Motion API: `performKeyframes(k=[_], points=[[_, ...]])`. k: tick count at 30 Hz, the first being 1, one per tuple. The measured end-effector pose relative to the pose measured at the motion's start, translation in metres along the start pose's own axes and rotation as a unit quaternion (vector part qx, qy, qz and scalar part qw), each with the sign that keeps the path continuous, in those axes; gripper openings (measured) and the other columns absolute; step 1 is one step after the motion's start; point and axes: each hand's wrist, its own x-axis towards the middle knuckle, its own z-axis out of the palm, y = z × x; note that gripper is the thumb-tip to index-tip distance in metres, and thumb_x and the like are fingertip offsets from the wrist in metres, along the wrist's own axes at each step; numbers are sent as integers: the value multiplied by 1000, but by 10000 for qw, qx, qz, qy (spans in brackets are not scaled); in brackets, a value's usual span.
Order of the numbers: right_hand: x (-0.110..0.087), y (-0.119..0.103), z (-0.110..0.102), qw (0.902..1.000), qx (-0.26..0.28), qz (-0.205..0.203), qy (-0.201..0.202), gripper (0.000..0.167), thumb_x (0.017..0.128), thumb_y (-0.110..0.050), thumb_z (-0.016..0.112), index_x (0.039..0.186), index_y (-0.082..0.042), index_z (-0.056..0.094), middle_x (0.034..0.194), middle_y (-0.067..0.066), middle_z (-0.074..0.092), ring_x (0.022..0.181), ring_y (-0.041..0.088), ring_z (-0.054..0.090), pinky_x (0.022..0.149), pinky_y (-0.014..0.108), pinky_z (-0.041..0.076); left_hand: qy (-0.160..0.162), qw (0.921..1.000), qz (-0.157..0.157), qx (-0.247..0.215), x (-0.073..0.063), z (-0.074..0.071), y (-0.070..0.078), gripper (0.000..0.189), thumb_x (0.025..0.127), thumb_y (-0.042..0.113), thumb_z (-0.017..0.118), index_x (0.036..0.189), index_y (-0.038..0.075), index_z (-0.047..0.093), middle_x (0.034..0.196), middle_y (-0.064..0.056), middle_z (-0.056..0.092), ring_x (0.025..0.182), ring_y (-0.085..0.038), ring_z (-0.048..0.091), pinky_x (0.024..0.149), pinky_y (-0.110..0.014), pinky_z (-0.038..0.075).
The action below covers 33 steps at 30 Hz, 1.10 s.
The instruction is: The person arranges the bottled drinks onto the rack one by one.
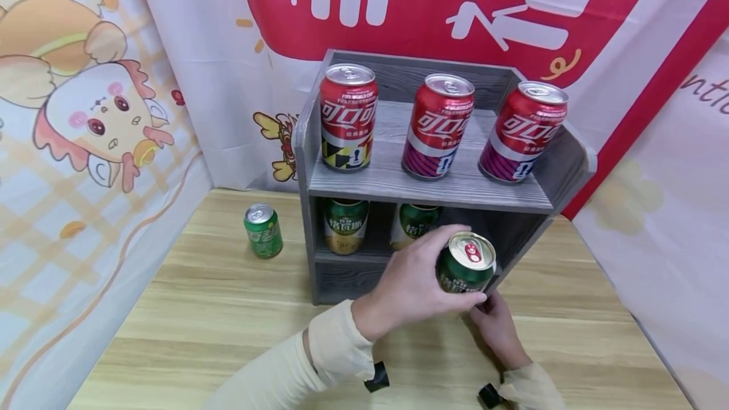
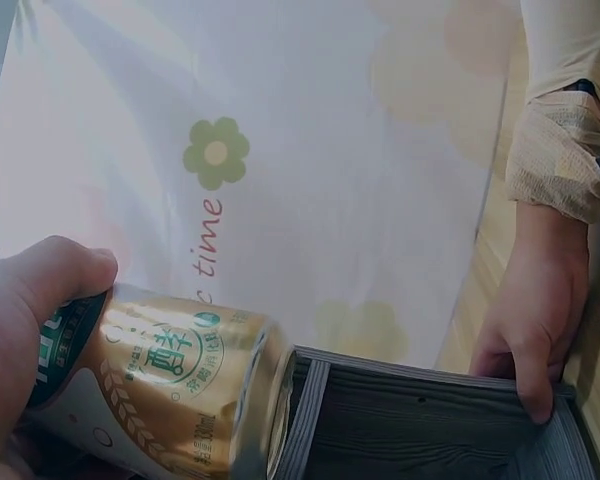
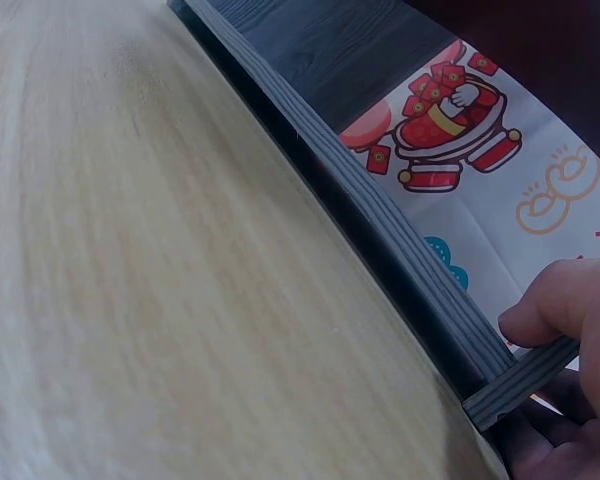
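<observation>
My left hand (image 1: 407, 283) grips a green and gold drink can (image 1: 466, 267) in front of the lower shelf's right side. The can is tilted, its pale top with a red pull tab facing up toward the head camera. In the left wrist view the gold lower part of the can overlaps the edge of the grey wooden shelf unit (image 2: 410, 420). Low at the unit's front right corner, my right hand (image 1: 500, 328) pinches the side panel (image 3: 528, 380) between thumb and fingers. Two similar green and gold cans, one a kvass-style can (image 1: 346, 226), stand on the lower shelf; the left hand partly covers the other.
Three red cola cans, including the middle one (image 1: 438, 126), stand on the upper shelf (image 1: 393, 185). A smaller green can (image 1: 263, 231) stands on the wooden table (image 1: 228, 309) left of the unit. Printed cloths (image 1: 91, 112) hang behind and at both sides.
</observation>
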Motion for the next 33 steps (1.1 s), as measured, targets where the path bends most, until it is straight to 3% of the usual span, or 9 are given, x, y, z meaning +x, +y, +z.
performKeyframes(k=[8, 15, 17, 22, 24, 30, 33], points=[[0, 0, -1, 9995, -260, 189, -26, 50, 91, 2, 60, 138, 6, 45, 129, 24, 59, 100, -15, 48, 89, 3, 44, 7, 9995, -252, 207, 10, 7, 8, 90, 72, 48, 84, 146, 19, 41, 133, 3, 59, 117, -7, 58, 91, -19, 53], [-1, 1, -2, 9999, 6, 115, 9, 52, 87, 7, 61, 138, 6, 45, 130, 24, 57, 102, -15, 50, 88, 3, 45, 146, 9976, -498, 458, 18, 17, 13, 90, 73, 53, 81, 145, 16, 41, 125, 1, 62, 110, -9, 61, 85, -19, 55], [-1, 1, 0, 10000, 67, 20, 2, 49, 89, 4, 63, 135, 5, 48, 126, 18, 60, 101, -13, 52, 87, 5, 46, 168, 9967, -574, 540, 20, 18, 13, 90, 74, 53, 81, 145, 16, 41, 125, 1, 63, 110, -10, 62, 86, -21, 56], [0, -1, 1, 9998, 140, -101, 55, 43, 89, -4, 68, 129, 2, 53, 108, -15, 62, 99, -10, 56, 85, 8, 49, 200, 9942, -664, 820, 25, 23, 14, 92, 75, 54, 80, 146, 13, 39, 125, -1, 63, 110, -13, 63, 86, -24, 57], [0, -1, 1, 9998, 158, -121, 56, 43, 89, -4, 69, 130, 1, 54, 106, -19, 61, 98, -10, 56, 84, 8, 50, 281, 9929, -712, 906, 26, 25, 15, 93, 75, 54, 80, 146, 12, 38, 124, -2, 63, 109, -14, 63, 83, -25, 58], [0, 0, 0, 9999, 80, -68, -30, 47, 91, 1, 63, 136, 3, 49, 128, 17, 60, 103, -15, 52, 88, 3, 46, 492, 9903, -783, 1034, 31, 33, 17, 88, 76, 55, 78, 141, 12, 37, 119, -2, 64, 103, -14, 65, 73, -25, 58], [0, 1, 1, 9999, 126, -107, 0, 46, 91, 1, 64, 134, 4, 49, 126, 18, 61, 102, -15, 53, 87, 3, 46, 573, 9881, -750, 1217, 34, 35, 17, 85, 76, 56, 78, 139, 12, 40, 116, -1, 64, 99, -13, 66, 70, -23, 57]])
